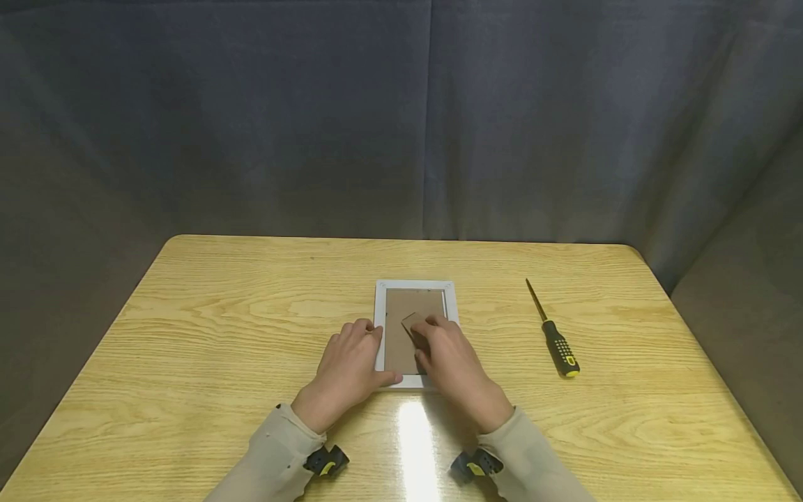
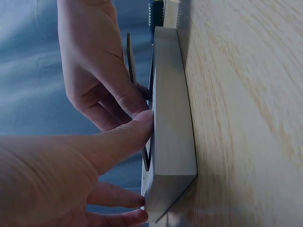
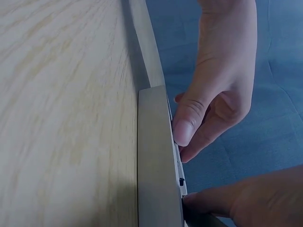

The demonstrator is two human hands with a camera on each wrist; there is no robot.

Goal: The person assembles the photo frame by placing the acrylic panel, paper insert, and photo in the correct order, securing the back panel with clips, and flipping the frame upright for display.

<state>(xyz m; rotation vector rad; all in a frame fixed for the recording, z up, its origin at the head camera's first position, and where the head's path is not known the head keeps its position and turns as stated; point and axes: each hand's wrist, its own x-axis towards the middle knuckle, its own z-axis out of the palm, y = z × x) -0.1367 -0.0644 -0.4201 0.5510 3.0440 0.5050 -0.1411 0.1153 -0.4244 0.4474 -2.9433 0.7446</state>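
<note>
White frame (image 1: pixel 415 284) on table (image 1: pixel 219 362), right hand (image 1: pixel 454 359) pinching flap

Frame lies flat mid-table, near the person's side, brown panel (image 1: pixel 399 341) up inside the white border. Small brown flap (image 1: pixel 411 321) stands tilted off the panel; right grip narrow, thumb and fingers on that flap. Fingertips partly hidden behind the hand, exact contact hard to see. Left hand (image 1: pixel 348 366) at the frame's near left corner: grip wide, thumb stretched over the near border, fingers on the left border, touching. Cannot tell if the panel sits flush all round.

Screwdriver (image 1: pixel 557 341), black and yellow handle, right of the frame, well apart from it; tip points away from the person, handle toward. No hand on it. Pale sleeves (image 1: pixel 263 457) on both arms, a black and yellow wrist device (image 1: pixel 326 461) below each hand. Dark curtain (image 1: pixel 314 125) hangs behind the table, also along its sides.
</note>
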